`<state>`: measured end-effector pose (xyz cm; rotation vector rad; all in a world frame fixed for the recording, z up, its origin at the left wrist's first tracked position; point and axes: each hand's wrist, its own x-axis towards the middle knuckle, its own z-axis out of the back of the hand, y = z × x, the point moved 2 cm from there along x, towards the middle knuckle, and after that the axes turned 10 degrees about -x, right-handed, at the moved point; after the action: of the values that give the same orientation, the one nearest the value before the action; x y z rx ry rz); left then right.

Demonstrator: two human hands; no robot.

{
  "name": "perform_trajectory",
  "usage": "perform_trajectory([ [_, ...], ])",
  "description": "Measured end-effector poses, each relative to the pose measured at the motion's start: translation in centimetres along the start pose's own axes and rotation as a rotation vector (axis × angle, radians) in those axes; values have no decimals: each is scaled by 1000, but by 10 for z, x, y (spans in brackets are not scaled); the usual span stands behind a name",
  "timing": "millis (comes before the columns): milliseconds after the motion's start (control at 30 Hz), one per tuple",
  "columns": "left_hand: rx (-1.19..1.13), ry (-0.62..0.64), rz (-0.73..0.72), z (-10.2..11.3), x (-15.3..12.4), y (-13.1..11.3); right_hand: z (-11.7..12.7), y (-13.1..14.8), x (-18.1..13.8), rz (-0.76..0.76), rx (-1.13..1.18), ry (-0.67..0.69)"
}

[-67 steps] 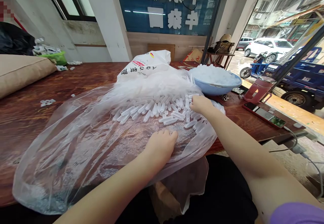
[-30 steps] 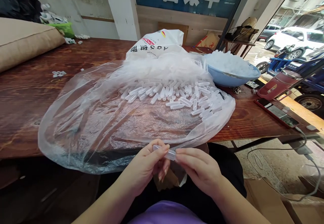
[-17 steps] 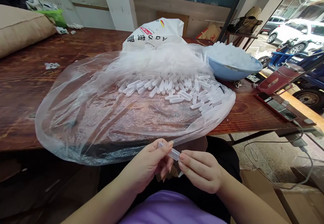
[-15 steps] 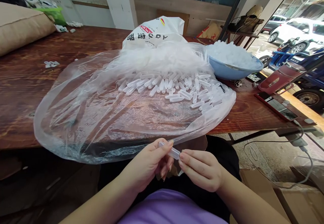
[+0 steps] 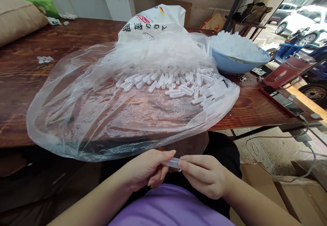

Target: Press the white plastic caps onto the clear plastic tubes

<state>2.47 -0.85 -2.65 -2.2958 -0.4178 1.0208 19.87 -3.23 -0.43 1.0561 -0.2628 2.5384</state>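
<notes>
Low in front of my lap, my left hand (image 5: pixel 149 168) is closed around a small translucent plastic tube (image 5: pixel 171 162), its thumb lying along the top. The fingertips of my right hand (image 5: pixel 205 175) pinch at the tube's right end. Whether they also hold a small piece there is hidden. Beyond both hands, a clear plastic bag (image 5: pixel 102 123) is spread over the table edge, with a heap of similar tubes (image 5: pixel 163 79) lying at its mouth.
A blue bowl (image 5: pixel 237 64) piled with whitish translucent pieces stands at the back right of the wooden table (image 5: pixel 84 28). Behind the bag sits a printed white sack (image 5: pixel 153 23). A phone (image 5: pixel 281 100) on a cable and a pink bottle (image 5: pixel 287 71) are at the right.
Both hands have dropped slightly toward my lap with the tube, which now lies closer to level. My right fingertips remain at its right end. The view has shifted a little.
</notes>
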Motion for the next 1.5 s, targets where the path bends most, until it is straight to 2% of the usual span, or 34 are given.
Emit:
perform_trajectory([
  [67, -31, -15, 2, -1, 3, 3, 2, -2, 1, -28, 21, 28],
  [100, -24, -26, -8, -1, 4, 4, 2, -4, 2, -94, 66, 77],
  [233, 77, -117, -100, -3, 3, 3, -6, -9, -2, -535, 325, 319],
  [300, 175, -203, -168, -2, 0, 2, -12, -7, -8, -704, 389, 313],
  [367, 307, -250, -225, -1, -3, 1, -18, -4, -13, -898, 547, 258],
  [467, 501, -232, -254, 2, -6, 0, -28, 1, -18, -1229, 962, 232],
  [533, 576, -194, -247, 4, -8, -2, -30, 4, -16, -1345, 1109, 257],
  [667, 710, -75, -288, 3, -11, -7, -32, 6, -16, -1360, 1133, 498],
  [733, 780, -72, -340, 2, -11, -8, -33, 6, -20, -1320, 1037, 547],
  [800, 781, -120, -360, 3, -11, -8, -31, 2, -23, -1188, 756, 411],
  [900, 703, -133, -323, 2, -9, -5, -25, 2, -22, -781, 261, 138],
  [933, 685, -112, -306, 1, -9, -4, -26, 4, -21, -672, 197, 114],
  [967, 669, -89, -292, 0, -8, -2, -29, 6, -20, -646, 206, 111],
  [1000, 650, -72, -283, -1, -7, 0, -32, 7, -19, -687, 268, 128],
  [1067, 604, -70, -280, -1, -6, 2, -41, 9, -18, -875, 449, 179],
  [1133, 554, -104, -297, -1, -5, 4, -45, 9, -16, -1001, 510, 151],
  [1167, 534, -117, -304, 0, -4, 5, -45, 9, -15, -972, 455, 105],
  [1233, 512, -112, -299, 0, -3, 8, -42, 8, -12, -810, 283, -7],
  [1300, 511, -81, -287, 0, -2, 9, -42, 6, -9, -732, 225, -42],
  [1333, 532, -85, -300, 0, -2, 10, -45, 5, -9, -785, 290, -4],
  [1433, 681, -164, -432, 2, -3, 6, -56, 2, -9, -1087, 669, 257],
  [1500, 774, -196, -487, 3, -3, 5, -57, 2, -9, -1104, 680, 312],
])
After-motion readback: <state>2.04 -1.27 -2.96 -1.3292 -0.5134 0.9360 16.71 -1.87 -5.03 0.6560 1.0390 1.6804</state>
